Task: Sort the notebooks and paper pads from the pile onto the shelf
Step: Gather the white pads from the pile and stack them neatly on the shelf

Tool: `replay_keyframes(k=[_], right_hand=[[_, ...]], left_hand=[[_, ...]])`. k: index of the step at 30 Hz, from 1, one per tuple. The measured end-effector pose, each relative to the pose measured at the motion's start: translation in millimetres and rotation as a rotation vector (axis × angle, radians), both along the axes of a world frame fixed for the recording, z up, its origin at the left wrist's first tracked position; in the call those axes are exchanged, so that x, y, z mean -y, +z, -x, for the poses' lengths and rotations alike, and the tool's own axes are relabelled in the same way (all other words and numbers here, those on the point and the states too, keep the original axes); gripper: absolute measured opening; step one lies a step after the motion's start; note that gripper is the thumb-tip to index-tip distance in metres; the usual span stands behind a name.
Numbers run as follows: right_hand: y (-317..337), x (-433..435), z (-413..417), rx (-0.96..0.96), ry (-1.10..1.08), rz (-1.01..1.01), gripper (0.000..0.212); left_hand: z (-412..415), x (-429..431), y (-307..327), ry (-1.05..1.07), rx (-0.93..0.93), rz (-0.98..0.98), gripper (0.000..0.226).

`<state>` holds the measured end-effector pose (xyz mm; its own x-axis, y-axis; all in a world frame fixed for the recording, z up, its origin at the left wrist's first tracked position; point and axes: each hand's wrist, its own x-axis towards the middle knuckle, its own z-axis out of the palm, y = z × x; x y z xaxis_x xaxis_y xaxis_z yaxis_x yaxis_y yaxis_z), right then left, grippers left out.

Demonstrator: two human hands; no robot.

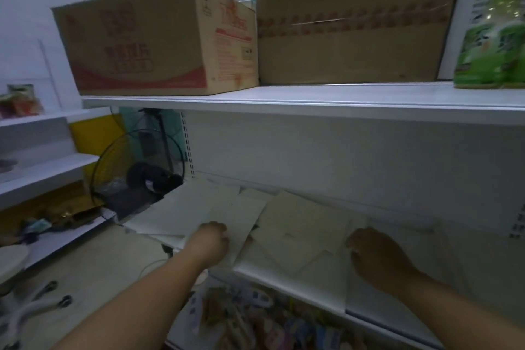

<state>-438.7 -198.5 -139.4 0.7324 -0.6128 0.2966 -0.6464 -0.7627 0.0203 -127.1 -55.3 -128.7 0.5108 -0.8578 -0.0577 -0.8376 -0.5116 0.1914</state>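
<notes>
A loose spread of pale cream notebooks and paper pads (295,224) lies on the white lower shelf (284,273), overlapping at odd angles. My left hand (211,241) reaches in at the left part of the spread, its fingers curled over the edge of a pale pad (227,216). My right hand (375,253) is on the right part, knuckles up, fingers curled down onto a pad (335,236) there. The image is dim and blurred, so whether either hand truly grips is unclear.
The upper shelf (312,102) carries a printed cardboard box (147,42), a plain taped box (352,23) and a green package (494,42). A black fan (136,173) stands left of the shelf. Colourful packets (255,318) fill the level below.
</notes>
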Motion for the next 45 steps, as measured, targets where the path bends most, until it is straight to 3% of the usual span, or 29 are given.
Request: replay_keyframes(k=[4,8,12,14,16,18,20,24,26,29,31,33,35,36,37,41,43,45], right_hand=[[-3.3,-9.1,-77.1,-0.111,-0.095,-0.168,0.044],[-18.8,0.8,-121.8,-0.089,-0.279,-0.265,0.058],[-28.8,8.8,-127.7,-0.048,-0.416,-0.2,0.059],[-28.6,12.6,-127.0,-0.094,-0.407,-0.165,0.055],[-25.1,12.5,-130.6,-0.198,-0.378,-0.12,0.05],[-26.8,13.4,-134.1,-0.234,-0.288,0.007,0.043],[-28.7,16.5,-136.8,-0.246,-0.177,0.102,0.043],[-10.7,16.3,-131.6,-0.391,-0.202,-0.03,0.054],[-4.1,23.7,-125.4,-0.321,-0.288,0.029,0.054],[3.6,28.2,-114.0,0.284,-0.316,0.195,0.04],[10.8,28.3,-111.7,0.584,-0.163,0.188,0.041],[16.6,22.7,-123.1,0.734,0.089,0.132,0.04],[22.4,16.1,-144.1,0.781,0.317,0.077,0.042],[22.1,13.5,-155.3,0.768,0.399,0.068,0.043],[18.7,11.5,-166.0,0.745,0.45,0.073,0.042],[1.7,9.2,-197.8,0.662,0.546,0.089,0.045],[-6.9,11.4,-202.0,0.593,0.452,0.135,0.041],[-8.7,17.6,-197.0,0.545,0.111,0.018,0.047]], left_hand=[[-69.4,2.2,-11.7,0.091,0.005,-0.051,0.04],[-94.6,11.5,-16.3,0.06,-0.004,-0.027,0.058],[-103.0,23.3,-9.3,-0.02,-0.105,0.004,0.072],[-104.5,28.1,-5.2,-0.002,-0.231,0.01,0.078],[-110.9,32.9,-3.2,0.032,-0.41,0.032,0.065],[-120.0,35.1,-2.8,0.076,-0.67,0.099,0.056],[-131.1,35.1,-4.9,0.129,-0.918,0.189,0.061],[-148.8,29.5,-10.7,0.108,-1.209,0.282,0.062],[-150.5,21.8,-9.3,0.085,-1.259,0.287,0.053],[-156.2,13.2,-4.0,0.12,-1.264,0.314,0.063],[-172.3,17.6,-15.2,0.141,-1.26,0.329,0.095],[-163.8,19.5,-10.6,0.155,-1.314,0.343,0.099],[-140.3,19.7,2.2,0.137,-1.315,0.332,0.06],[-133.2,22.9,1.2,0.152,-1.309,0.323,0.052],[-125.8,24.5,1.8,0.145,-1.309,0.304,0.055],[-115.5,25.7,-3.4,-0.032,-1.458,0.29,0.107],[-114.0,23.4,-6.8,-0.041,-1.566,0.334,0.104],[-113.2,19.9,-8.3,-0.005,-1.597,0.426,0.087]])
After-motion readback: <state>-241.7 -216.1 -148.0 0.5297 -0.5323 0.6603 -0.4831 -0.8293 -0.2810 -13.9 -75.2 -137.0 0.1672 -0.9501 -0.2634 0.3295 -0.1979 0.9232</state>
